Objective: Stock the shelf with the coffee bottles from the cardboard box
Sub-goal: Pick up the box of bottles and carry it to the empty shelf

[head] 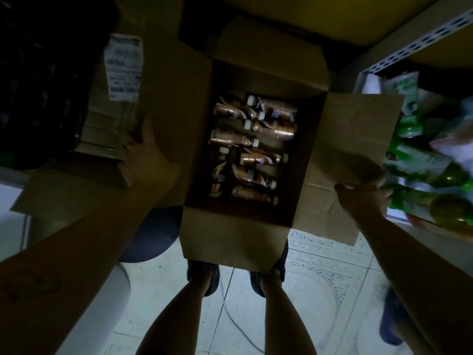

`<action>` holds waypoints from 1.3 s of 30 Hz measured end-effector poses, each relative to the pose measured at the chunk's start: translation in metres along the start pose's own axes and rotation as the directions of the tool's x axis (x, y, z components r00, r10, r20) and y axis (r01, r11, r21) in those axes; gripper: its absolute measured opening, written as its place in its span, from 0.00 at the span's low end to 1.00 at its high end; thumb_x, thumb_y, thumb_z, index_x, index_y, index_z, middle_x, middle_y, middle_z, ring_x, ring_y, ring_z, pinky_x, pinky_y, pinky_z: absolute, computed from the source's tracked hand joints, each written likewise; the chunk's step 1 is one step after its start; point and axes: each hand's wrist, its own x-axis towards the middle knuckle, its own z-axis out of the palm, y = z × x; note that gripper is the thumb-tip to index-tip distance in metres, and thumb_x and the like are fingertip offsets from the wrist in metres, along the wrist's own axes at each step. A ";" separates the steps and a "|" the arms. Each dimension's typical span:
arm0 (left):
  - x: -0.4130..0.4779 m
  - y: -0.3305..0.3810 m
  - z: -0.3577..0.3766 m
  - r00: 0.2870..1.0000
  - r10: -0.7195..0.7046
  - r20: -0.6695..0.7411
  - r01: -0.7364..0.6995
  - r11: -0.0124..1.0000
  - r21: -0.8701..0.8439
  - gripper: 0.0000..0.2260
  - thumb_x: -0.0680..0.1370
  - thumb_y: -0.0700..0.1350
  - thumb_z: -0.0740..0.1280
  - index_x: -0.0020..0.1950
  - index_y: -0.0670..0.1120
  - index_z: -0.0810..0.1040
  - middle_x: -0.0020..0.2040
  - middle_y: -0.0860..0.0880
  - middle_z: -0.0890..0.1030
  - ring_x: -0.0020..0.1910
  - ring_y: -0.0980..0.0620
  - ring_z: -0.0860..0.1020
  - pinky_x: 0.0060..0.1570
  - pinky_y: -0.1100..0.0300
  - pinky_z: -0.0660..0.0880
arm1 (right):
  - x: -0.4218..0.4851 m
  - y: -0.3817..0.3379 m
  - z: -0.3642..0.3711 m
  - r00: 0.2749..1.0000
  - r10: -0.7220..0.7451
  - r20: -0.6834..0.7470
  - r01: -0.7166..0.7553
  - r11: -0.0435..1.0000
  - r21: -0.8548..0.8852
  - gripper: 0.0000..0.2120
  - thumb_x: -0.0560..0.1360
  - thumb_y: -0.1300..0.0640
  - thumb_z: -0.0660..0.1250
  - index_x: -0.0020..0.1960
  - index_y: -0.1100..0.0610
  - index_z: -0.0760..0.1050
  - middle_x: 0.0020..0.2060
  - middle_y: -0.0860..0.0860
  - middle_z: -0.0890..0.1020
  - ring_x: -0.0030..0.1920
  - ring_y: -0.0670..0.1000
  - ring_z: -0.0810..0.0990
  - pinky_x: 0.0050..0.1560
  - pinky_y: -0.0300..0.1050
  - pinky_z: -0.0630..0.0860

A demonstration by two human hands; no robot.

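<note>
A dim storeroom seen from above, looking down a standing person's bare legs to dark shoes on a pale tiled floor. A thin cable trails across the tiles between the feet.

An open cardboard box sits on the floor just ahead of the shoes, all four flaps folded outward. Inside, coffee bottles with bronze labels and white caps lie on their sides in a loose jumble, about nine of them, pointing different ways. Their label text is too blurred to read.

The left hand lies flat against the outer side of the left flap, fingers straight and spread, gripping nothing. The right hand is at the near outer corner of the right flap; its thumb lies over the cardboard edge, but the fingers are motion-blurred and I cannot tell whether they pinch the flap.

To the left stands another stacked carton with a white shipping label, unreadable. To the right, a metal shelf upright with punched slots rises over a low shelf crowded with green packages, smeared by blur. A dark rounded object sits beside the box's near left corner; I cannot tell what it is. Another dark shape is cut off at the lower right.
</note>
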 end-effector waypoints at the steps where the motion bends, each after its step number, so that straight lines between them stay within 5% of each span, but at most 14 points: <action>1: -0.009 0.006 -0.004 0.999 0.038 -0.020 -0.040 0.993 -0.110 0.46 0.68 0.49 0.73 0.77 0.56 0.48 0.71 0.34 0.64 0.66 0.32 0.66 0.61 0.36 0.64 | -0.004 0.000 -0.004 1.000 0.005 -0.026 -0.005 1.000 0.003 0.46 0.71 0.49 0.72 0.77 0.58 0.47 0.69 0.66 0.61 0.68 0.69 0.63 0.64 0.63 0.67; 5: -0.039 0.036 -0.012 0.984 0.164 -0.065 -0.173 0.971 -0.163 0.34 0.72 0.44 0.71 0.75 0.44 0.60 0.59 0.35 0.76 0.56 0.35 0.75 0.55 0.46 0.72 | -0.015 0.004 -0.020 0.997 -0.067 0.036 0.063 0.993 0.103 0.31 0.70 0.42 0.72 0.65 0.57 0.70 0.58 0.61 0.79 0.54 0.62 0.79 0.50 0.52 0.76; 8: -0.047 0.050 -0.009 0.963 0.213 0.162 -0.180 0.963 -0.199 0.12 0.74 0.43 0.67 0.51 0.37 0.73 0.47 0.39 0.79 0.47 0.38 0.78 0.43 0.51 0.75 | -0.029 -0.005 -0.023 0.962 -0.233 0.144 0.214 0.967 0.136 0.22 0.70 0.41 0.72 0.55 0.56 0.78 0.49 0.57 0.84 0.43 0.56 0.82 0.49 0.51 0.79; 13: -0.038 0.070 -0.005 0.938 0.175 0.298 -0.164 0.984 -0.062 0.16 0.72 0.49 0.70 0.36 0.44 0.65 0.37 0.47 0.71 0.38 0.46 0.72 0.38 0.54 0.71 | -0.043 -0.028 -0.006 0.912 -0.298 0.282 0.303 0.953 0.029 0.24 0.77 0.38 0.60 0.55 0.58 0.78 0.39 0.55 0.84 0.38 0.57 0.84 0.49 0.53 0.81; 16: -0.024 0.067 -0.002 0.929 0.088 0.360 -0.121 0.990 0.069 0.15 0.74 0.54 0.68 0.38 0.43 0.70 0.39 0.44 0.75 0.39 0.44 0.75 0.42 0.52 0.76 | -0.047 -0.036 -0.002 0.921 -0.265 0.286 0.303 0.948 -0.096 0.24 0.78 0.36 0.56 0.48 0.55 0.76 0.33 0.51 0.79 0.37 0.55 0.82 0.45 0.48 0.79; 20: -0.017 0.068 0.001 0.936 0.068 0.346 -0.149 0.966 0.213 0.18 0.76 0.57 0.62 0.35 0.45 0.68 0.37 0.45 0.75 0.33 0.48 0.71 0.37 0.56 0.71 | -0.046 -0.048 -0.005 0.919 -0.255 0.302 0.347 0.885 -0.310 0.24 0.77 0.35 0.57 0.47 0.57 0.73 0.39 0.54 0.81 0.44 0.57 0.83 0.51 0.52 0.78; 23: -0.018 0.071 -0.001 0.931 0.062 0.361 -0.168 0.948 0.270 0.19 0.77 0.60 0.60 0.34 0.47 0.68 0.33 0.49 0.70 0.31 0.51 0.69 0.36 0.58 0.68 | -0.043 -0.052 -0.011 0.912 -0.168 0.373 0.305 0.888 -0.344 0.22 0.80 0.40 0.56 0.47 0.59 0.74 0.35 0.54 0.83 0.36 0.53 0.84 0.51 0.54 0.80; 28: -0.012 0.065 -0.013 0.905 0.066 0.421 -0.191 0.946 0.261 0.14 0.79 0.51 0.60 0.49 0.41 0.77 0.50 0.43 0.80 0.45 0.46 0.77 0.41 0.57 0.70 | -0.041 -0.054 -0.023 0.886 -0.157 0.436 0.337 0.864 -0.374 0.20 0.81 0.47 0.57 0.62 0.61 0.74 0.54 0.57 0.81 0.52 0.58 0.82 0.57 0.56 0.78; 31: -0.007 0.056 -0.030 0.913 0.060 0.404 -0.172 0.954 0.247 0.15 0.80 0.51 0.60 0.54 0.41 0.76 0.55 0.41 0.79 0.53 0.43 0.77 0.47 0.55 0.71 | -0.046 -0.054 -0.027 0.906 -0.199 0.372 0.346 0.855 -0.385 0.16 0.81 0.49 0.58 0.57 0.60 0.76 0.50 0.56 0.82 0.51 0.57 0.82 0.55 0.51 0.78; 36: -0.020 0.056 -0.065 0.929 0.125 0.348 -0.200 0.961 0.189 0.14 0.79 0.49 0.62 0.38 0.42 0.71 0.48 0.41 0.80 0.44 0.44 0.78 0.41 0.55 0.72 | -0.067 -0.056 -0.056 0.916 -0.255 0.308 0.358 0.866 -0.349 0.13 0.80 0.52 0.60 0.53 0.60 0.78 0.49 0.56 0.82 0.50 0.58 0.81 0.49 0.48 0.75; 39: -0.041 0.061 -0.098 0.942 0.149 0.302 -0.222 0.949 0.224 0.13 0.78 0.50 0.63 0.38 0.43 0.71 0.44 0.44 0.78 0.40 0.47 0.75 0.39 0.56 0.71 | -0.087 -0.054 -0.086 0.907 -0.289 0.305 0.379 0.877 -0.296 0.16 0.80 0.49 0.58 0.55 0.60 0.78 0.53 0.59 0.81 0.53 0.60 0.80 0.50 0.49 0.74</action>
